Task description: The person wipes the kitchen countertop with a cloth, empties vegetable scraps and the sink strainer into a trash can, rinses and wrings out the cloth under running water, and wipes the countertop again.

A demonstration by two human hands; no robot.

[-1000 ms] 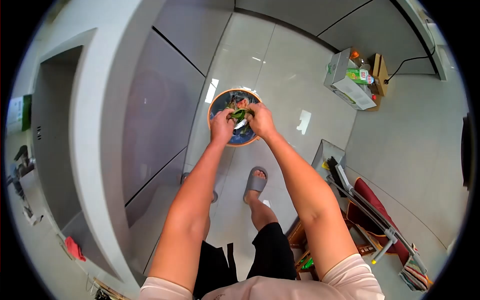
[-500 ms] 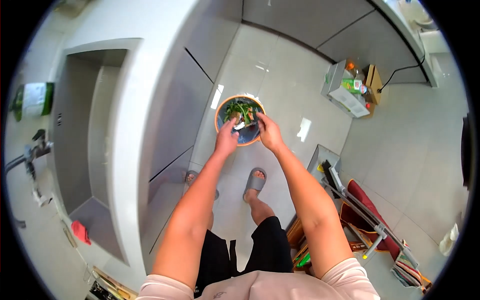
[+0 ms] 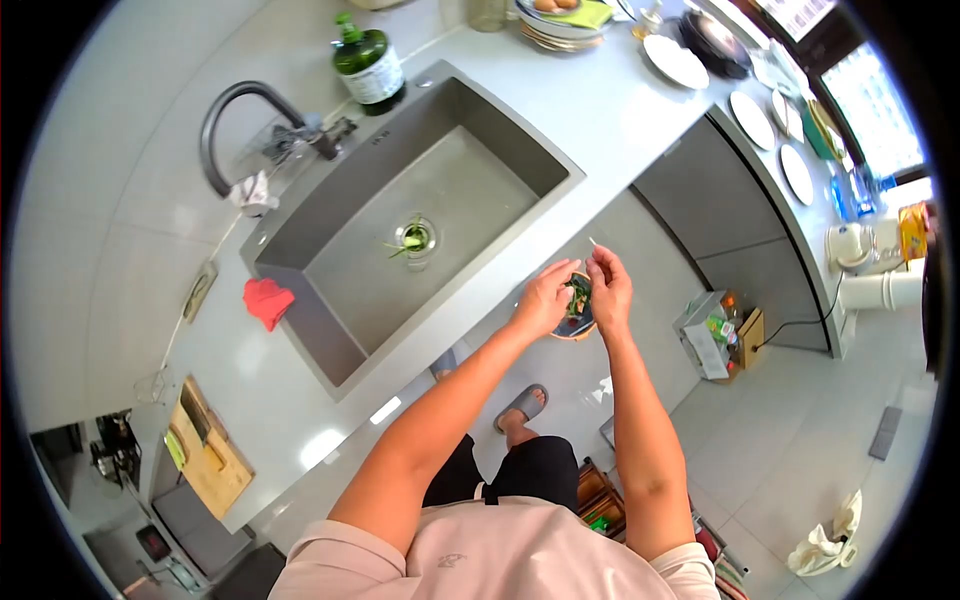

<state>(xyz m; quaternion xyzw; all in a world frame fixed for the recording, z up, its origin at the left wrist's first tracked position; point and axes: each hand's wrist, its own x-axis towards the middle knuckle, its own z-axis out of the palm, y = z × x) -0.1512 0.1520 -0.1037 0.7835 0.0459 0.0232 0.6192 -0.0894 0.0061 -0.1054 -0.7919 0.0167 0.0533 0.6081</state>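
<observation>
Head view: greens [image 3: 413, 238] in the sink [image 3: 478, 205] lie leftward, left hand [image 3: 541, 304] nearer than right hand [image 3: 612, 293]; whether either's fingers clamp anything, cannot tell.

Bench [image 3: 600, 125]: green pump bottle [image 3: 372, 75] stands behind the sink [image 3: 470, 180], near a dark curved tap [image 3: 208, 150]. Red cloth [image 3: 267, 302] lies at the sink's left rim. Wooden chopping board [image 3: 228, 480] lies farther left. Floor: open carton [image 3: 704, 352] against the cabinet [image 3: 730, 205], containing bottles [image 3: 722, 330].

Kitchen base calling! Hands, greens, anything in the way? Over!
Left hand, right hand above bin, grip unclear. Greens inside; more greens in sink. Nothing visibly blocking.
</observation>
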